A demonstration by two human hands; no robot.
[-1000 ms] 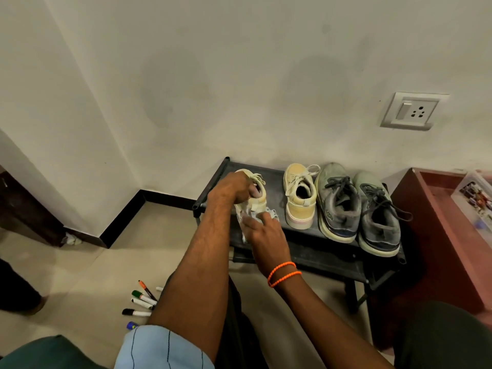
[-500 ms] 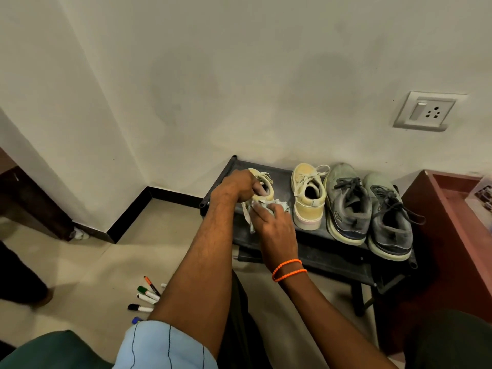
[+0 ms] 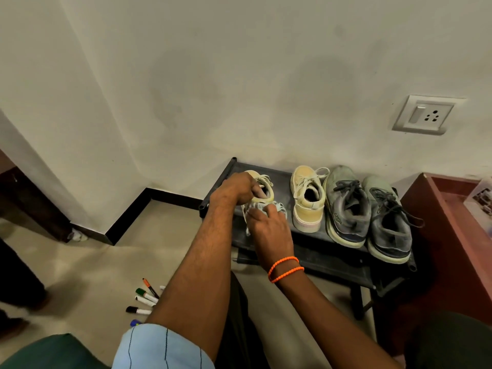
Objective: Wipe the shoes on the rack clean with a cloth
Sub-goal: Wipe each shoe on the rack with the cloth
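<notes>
My left hand (image 3: 234,189) still grips the cream shoe (image 3: 262,186) on the rack (image 3: 332,262); my right hand (image 3: 269,230) keeps pressing the cloth (image 3: 277,209) against its heel, little changed.

markers (image 3: 143,299) on floor, left | wall socket (image 3: 426,115) upper rt | red-brown cabinet (image 3: 447,235) rt
</notes>
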